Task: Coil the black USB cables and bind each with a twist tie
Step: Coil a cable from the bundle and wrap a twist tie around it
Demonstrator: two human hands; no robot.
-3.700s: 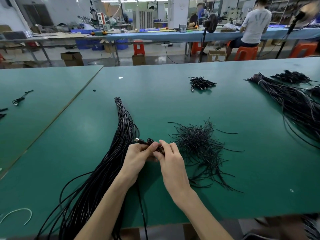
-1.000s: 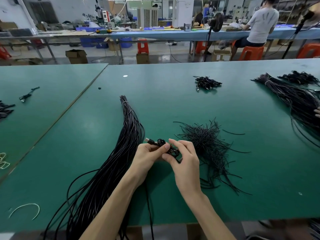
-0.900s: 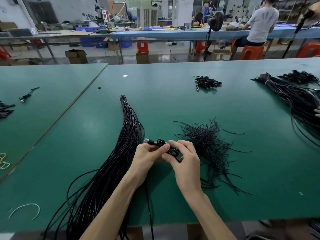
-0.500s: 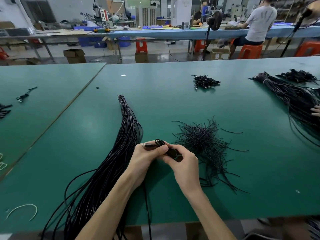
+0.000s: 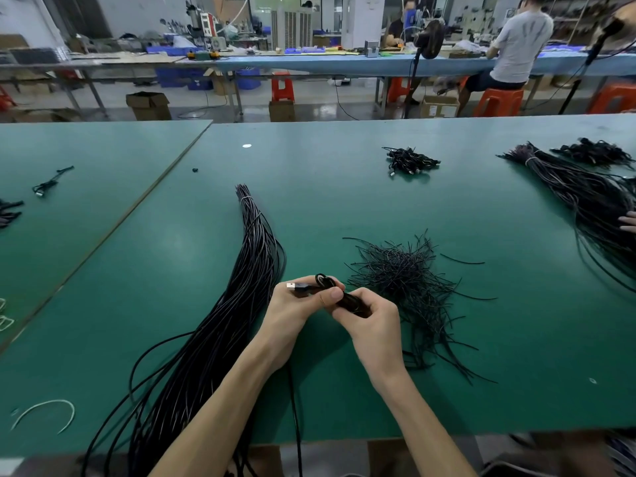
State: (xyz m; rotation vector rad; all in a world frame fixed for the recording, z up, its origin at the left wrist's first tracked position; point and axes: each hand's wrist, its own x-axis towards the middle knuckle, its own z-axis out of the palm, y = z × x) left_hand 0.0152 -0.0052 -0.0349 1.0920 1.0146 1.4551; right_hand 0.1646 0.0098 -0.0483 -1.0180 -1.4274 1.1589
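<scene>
A small coil of black USB cable (image 5: 339, 294) sits between both hands above the green table (image 5: 344, 201). My left hand (image 5: 294, 313) pinches it near the silver USB plug (image 5: 292, 286), which sticks out to the left. My right hand (image 5: 373, 325) grips the coil's other end, fingers curled round it. The cable's loose tail hangs down past my left wrist and off the table's front edge. A long bundle of uncoiled black cables (image 5: 241, 287) lies to the left. A loose heap of black twist ties (image 5: 409, 280) lies just right of my hands.
A small pile of bound coils (image 5: 409, 160) lies farther back. Another long cable bundle (image 5: 585, 201) and another person's fingers (image 5: 629, 223) are at the right edge. A white tie (image 5: 44, 411) lies front left. A second green table (image 5: 86, 173) adjoins on the left.
The hands have stayed in place while turning the coil between the fingers. The plug end now points more to the left, and my right hand's fingers have closed further round the coil.
</scene>
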